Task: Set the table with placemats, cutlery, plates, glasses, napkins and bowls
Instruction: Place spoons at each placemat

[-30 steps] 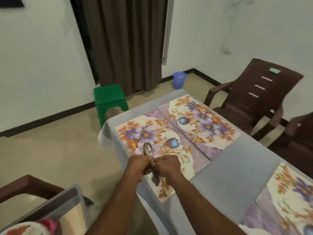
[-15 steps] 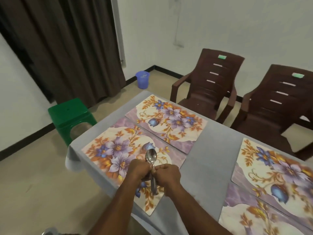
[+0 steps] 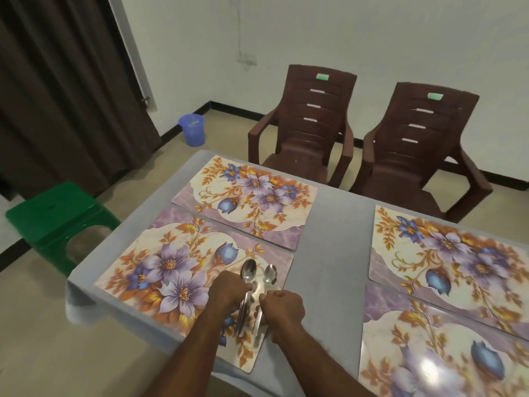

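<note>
Hands over near placemat: left hand grips spoon bundle, right hand pinches one spoon

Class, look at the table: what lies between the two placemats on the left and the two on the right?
Head view: only a bare strip of grey tablecloth separates the left placemats from the right placemats.

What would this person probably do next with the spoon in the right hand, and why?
Probably lower it onto the near placemat. The right hand holds one spoon, split off from the bunch of cutlery in the left hand's grip. Both hover over the mat's right end, and none of the four mats shows cutlery lying on it.
</note>
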